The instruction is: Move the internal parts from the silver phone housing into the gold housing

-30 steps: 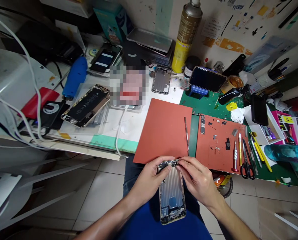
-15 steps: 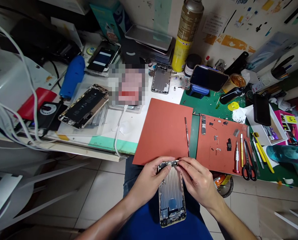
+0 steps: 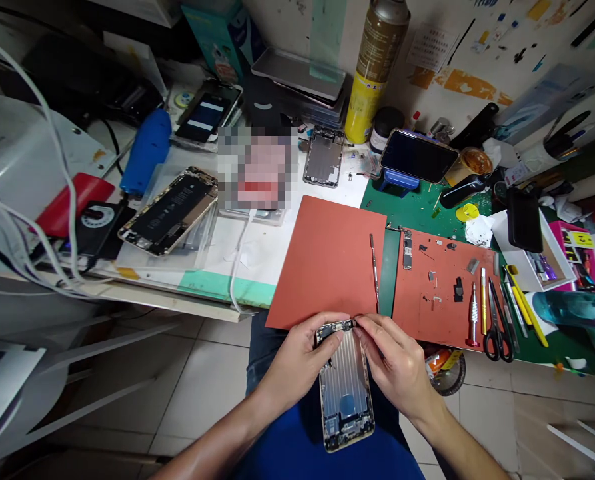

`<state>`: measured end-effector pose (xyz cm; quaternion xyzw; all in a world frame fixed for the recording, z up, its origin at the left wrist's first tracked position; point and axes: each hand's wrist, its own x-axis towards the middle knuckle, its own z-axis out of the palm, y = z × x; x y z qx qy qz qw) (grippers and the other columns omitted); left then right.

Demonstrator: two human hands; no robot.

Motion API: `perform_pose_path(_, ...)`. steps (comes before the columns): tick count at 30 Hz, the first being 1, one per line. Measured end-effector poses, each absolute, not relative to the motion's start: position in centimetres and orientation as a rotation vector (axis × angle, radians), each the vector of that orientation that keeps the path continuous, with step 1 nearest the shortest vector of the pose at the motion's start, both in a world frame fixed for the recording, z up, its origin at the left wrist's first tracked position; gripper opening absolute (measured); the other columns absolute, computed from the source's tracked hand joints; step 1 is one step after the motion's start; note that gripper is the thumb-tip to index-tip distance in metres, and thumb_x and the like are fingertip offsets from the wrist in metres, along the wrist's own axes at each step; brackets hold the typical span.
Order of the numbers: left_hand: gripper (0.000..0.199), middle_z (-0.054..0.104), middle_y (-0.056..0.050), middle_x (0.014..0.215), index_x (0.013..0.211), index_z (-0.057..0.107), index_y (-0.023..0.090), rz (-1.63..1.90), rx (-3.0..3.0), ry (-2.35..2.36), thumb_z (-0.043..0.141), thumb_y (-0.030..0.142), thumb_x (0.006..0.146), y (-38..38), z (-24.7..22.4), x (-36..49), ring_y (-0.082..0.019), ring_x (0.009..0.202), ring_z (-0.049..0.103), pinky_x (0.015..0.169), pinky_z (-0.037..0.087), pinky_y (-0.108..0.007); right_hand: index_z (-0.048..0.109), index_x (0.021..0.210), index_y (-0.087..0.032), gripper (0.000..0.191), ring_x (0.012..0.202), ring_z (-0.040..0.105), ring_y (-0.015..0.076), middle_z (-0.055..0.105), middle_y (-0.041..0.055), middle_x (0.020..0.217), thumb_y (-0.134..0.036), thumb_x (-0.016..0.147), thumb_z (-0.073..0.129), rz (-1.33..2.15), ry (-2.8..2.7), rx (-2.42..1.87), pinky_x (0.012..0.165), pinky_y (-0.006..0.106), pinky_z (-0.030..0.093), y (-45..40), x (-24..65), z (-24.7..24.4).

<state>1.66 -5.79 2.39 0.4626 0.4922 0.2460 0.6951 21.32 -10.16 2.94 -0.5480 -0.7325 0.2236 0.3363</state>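
An opened phone housing (image 3: 346, 383), its metal inside bare and small parts along both ends, is held over my lap at the table's front edge. My left hand (image 3: 313, 347) grips its upper left corner, thumb on the inner face and fingers round the top edge. At the upper right corner, the fingertips of my right hand (image 3: 390, 343) are pinched together; whatever lies between them is too small to make out. Just beyond the hands lies a reddish-brown mat (image 3: 324, 260), with a thin metal pry tool (image 3: 374, 270) along its right side.
A second mat (image 3: 440, 317) on the right carries small phone parts, a screwdriver (image 3: 472, 317) and scissors (image 3: 497, 333). Another opened phone (image 3: 170, 210) lies on the left. A spray can (image 3: 377, 73) stands at the back, near a propped phone (image 3: 418, 157). White cables (image 3: 60, 160) hang at far left.
The lower end of the housing has shifted slightly right. Both hands stay at its top corners, with the right fingertips moving only a little.
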Motion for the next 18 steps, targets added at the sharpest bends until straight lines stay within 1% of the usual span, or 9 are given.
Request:
perform_pose_path(2, 0.028, 0.079, -0.007, 0.128, 0.119, 0.077, 0.025, 0.553, 1.035, 1.105, 0.069, 0.037, 0.095, -5.8, 2.3, 1.7, -0.026, 0.121, 0.072, 0.112, 0.052, -0.044, 0.065, 0.136, -0.02, 0.038, 0.101, 0.077, 0.0201, 0.076, 0.0109, 0.112, -0.003, 0.103, 0.058, 0.578, -1.866, -1.451, 0.091, 0.033, 0.068, -10.2, 21.0, 3.0)
perform_pose_path(6, 0.027, 0.079, -0.007, 0.124, 0.118, 0.077, 0.025, 0.568, 1.048, 1.102, 0.068, 0.037, 0.095, -5.8, 2.4, 1.7, -0.026, 0.121, 0.072, 0.112, 0.052, -0.043, 0.068, 0.13, -0.021, 0.03, 0.099, 0.078, 0.0201, 0.078, 0.0088, 0.11, -0.009, 0.104, 0.061, 0.602, -1.772, -1.536, 0.09, 0.034, 0.067, -10.6, 20.5, 3.4)
perform_pose_path(9, 0.026, 0.08, -0.006, 0.123, 0.117, 0.077, 0.025, 0.566, 1.05, 1.098, 0.068, 0.037, 0.096, -5.7, 2.6, 1.7, -0.026, 0.12, 0.072, 0.112, 0.052, -0.043, 0.07, 0.126, -0.022, 0.025, 0.092, 0.079, 0.0205, 0.079, 0.0078, 0.107, -0.016, 0.103, 0.064, 0.693, -1.646, -1.621, 0.083, 0.034, 0.068, -10.8, 20.3, 3.5)
perform_pose_path(12, 0.025, 0.08, -0.006, 0.122, 0.116, 0.077, 0.026, 0.565, 1.054, 1.101, 0.069, 0.037, 0.095, -5.7, 2.6, 1.8, -0.025, 0.12, 0.072, 0.111, 0.052, -0.043, 0.073, 0.122, -0.022, 0.021, 0.085, 0.079, 0.0185, 0.081, 0.0063, 0.103, -0.021, 0.102, 0.066, 0.799, -1.494, -1.664, 0.075, 0.029, 0.068, -11.0, 20.2, 3.3)
perform_pose_path(18, 0.021, 0.081, -0.004, 0.109, 0.109, 0.076, 0.024, 0.606, 1.042, 1.103, 0.075, 0.037, 0.091, -6.0, 2.3, 2.1, -0.023, 0.103, 0.075, 0.097, 0.058, -0.038, 0.076, 0.114, -0.022, 0.015, 0.081, 0.079, 0.0172, 0.08, 0.0054, 0.097, -0.024, 0.102, 0.067, 0.874, -1.392, -1.655, 0.071, 0.026, 0.067, -10.9, 19.9, 3.3)
